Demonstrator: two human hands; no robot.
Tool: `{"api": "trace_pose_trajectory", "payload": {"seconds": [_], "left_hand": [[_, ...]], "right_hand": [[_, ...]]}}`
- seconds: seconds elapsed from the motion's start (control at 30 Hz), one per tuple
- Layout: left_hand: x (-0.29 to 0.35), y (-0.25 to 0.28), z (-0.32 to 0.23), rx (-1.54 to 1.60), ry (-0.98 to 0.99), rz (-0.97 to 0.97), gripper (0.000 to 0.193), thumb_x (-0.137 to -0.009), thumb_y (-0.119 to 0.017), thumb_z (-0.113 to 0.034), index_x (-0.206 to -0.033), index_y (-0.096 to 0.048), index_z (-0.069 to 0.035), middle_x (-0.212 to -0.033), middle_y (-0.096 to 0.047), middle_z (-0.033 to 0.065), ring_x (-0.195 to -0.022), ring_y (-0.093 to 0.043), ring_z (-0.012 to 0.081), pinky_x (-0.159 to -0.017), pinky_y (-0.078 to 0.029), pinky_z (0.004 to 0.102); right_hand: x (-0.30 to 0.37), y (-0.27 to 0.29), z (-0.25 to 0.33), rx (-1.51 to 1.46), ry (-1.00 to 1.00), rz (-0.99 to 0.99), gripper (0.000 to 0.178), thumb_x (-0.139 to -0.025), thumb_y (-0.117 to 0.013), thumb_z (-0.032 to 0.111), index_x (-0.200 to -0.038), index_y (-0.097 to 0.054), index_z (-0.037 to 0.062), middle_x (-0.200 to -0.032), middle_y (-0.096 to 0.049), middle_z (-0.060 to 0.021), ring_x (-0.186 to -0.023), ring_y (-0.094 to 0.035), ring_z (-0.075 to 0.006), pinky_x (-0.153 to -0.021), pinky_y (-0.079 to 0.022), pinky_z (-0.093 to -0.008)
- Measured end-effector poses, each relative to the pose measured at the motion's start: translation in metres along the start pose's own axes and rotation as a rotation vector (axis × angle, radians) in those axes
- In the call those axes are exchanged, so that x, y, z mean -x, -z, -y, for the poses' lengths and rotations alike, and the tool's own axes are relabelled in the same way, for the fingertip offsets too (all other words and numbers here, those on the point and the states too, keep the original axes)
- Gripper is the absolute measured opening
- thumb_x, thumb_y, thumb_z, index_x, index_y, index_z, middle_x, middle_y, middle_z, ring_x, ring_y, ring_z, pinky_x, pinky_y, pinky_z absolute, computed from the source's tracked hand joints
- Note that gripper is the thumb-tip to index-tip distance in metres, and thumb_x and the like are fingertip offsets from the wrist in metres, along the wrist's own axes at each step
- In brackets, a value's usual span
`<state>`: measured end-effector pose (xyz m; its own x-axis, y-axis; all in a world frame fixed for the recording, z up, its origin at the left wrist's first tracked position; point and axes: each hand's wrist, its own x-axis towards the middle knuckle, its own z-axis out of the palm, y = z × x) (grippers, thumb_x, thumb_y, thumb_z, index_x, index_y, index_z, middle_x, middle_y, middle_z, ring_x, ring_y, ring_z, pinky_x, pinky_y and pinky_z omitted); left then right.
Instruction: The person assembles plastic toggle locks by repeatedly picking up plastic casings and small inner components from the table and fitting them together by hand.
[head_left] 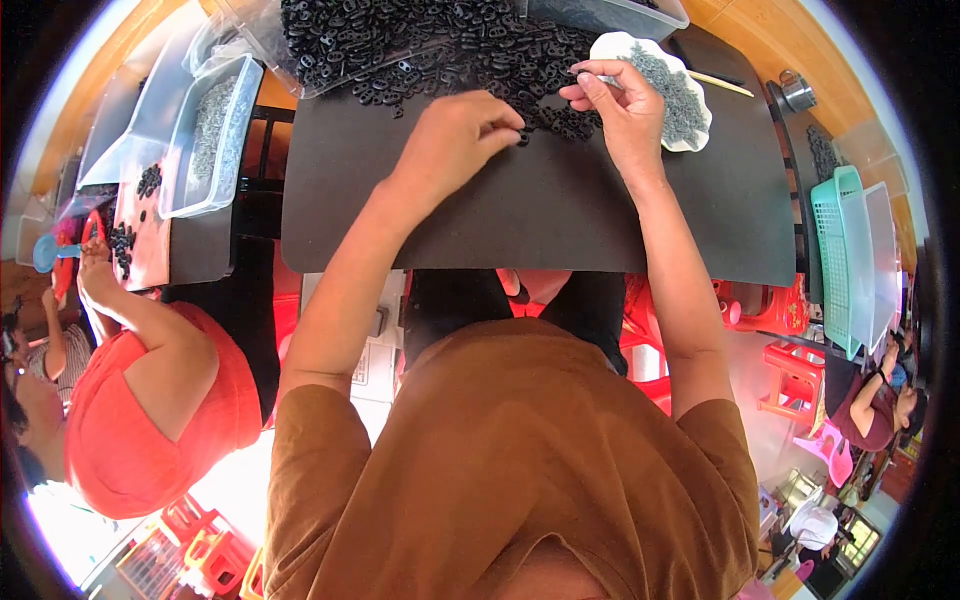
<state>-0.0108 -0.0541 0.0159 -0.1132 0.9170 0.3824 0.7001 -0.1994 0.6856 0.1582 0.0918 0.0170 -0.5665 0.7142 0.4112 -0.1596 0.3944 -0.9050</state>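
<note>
My left hand (452, 145) is closed in a pinch over the dark table, with a small black piece (523, 139) at its fingertips. My right hand (625, 108) is raised beside a white scalloped dish (702, 128) that holds small grey parts (668, 98). Its thumb and fingers are curled together, and whatever they hold is too small to make out. Beyond both hands spreads a large heap of black two-holed plastic pieces (430, 50), with loose ones along its near edge.
A clear plastic bin (610, 14) stands behind the heap. A stick (725, 84) lies beside the dish. At left, a clear tub (185, 195) of grey parts stands near a co-worker in red (165, 400). A green basket (830, 260) is at right, with red stools (795, 380) below.
</note>
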Motion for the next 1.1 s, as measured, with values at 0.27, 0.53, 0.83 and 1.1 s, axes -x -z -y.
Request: {"api": "trace_pose_trajectory", "payload": {"seconds": [0.27,0.53,0.83,1.1], "left_hand": [[0.001,0.003,0.009,-0.271,-0.094,0.005,0.015,-0.081,-0.067,-0.008,-0.095,-0.068,-0.004,-0.087,-0.062,0.0104,-0.082,-0.063,0.0291,-0.073,-0.050,0.0365],[-0.005,0.001,0.005,-0.314,-0.038,0.039,0.015,-0.080,-0.067,-0.012,-0.095,-0.070,-0.009,-0.089,-0.063,0.0093,-0.089,-0.062,0.0301,-0.077,-0.050,0.0397],[-0.009,0.000,0.005,0.434,0.340,0.042,0.020,-0.087,-0.065,-0.006,-0.107,-0.067,-0.003,-0.093,-0.066,0.0049,-0.083,-0.065,0.0148,-0.075,-0.052,0.0261],[-0.013,-0.006,0.020,1.222,0.460,-0.028,0.027,-0.093,-0.060,-0.007,-0.120,-0.060,-0.003,-0.102,-0.064,0.0051,-0.089,-0.063,0.0103,-0.080,-0.053,0.0208]], "right_hand": [[-0.002,0.006,-0.003,-0.355,-0.099,0.056,0.011,-0.091,-0.062,0.005,-0.100,-0.065,-0.0007,-0.100,-0.068,-0.0104,-0.093,-0.068,-0.0189,-0.081,-0.056,-0.0267],[-0.003,0.008,-0.015,-0.314,-0.100,0.082,0.010,-0.090,-0.063,0.003,-0.100,-0.064,0.0011,-0.103,-0.066,-0.0115,-0.095,-0.067,-0.0194,-0.081,-0.055,-0.0279],[-0.002,0.009,-0.019,-0.147,-0.105,0.116,0.016,-0.086,-0.069,0.006,-0.101,-0.064,0.0038,-0.093,-0.069,-0.0055,-0.084,-0.067,-0.0129,-0.070,-0.051,-0.0232],[0.004,-0.003,-0.009,-0.296,-0.170,0.217,0.013,-0.087,-0.068,0.009,-0.098,-0.063,0.0046,-0.088,-0.067,-0.0027,-0.080,-0.065,-0.0110,-0.069,-0.050,-0.0227]]}}
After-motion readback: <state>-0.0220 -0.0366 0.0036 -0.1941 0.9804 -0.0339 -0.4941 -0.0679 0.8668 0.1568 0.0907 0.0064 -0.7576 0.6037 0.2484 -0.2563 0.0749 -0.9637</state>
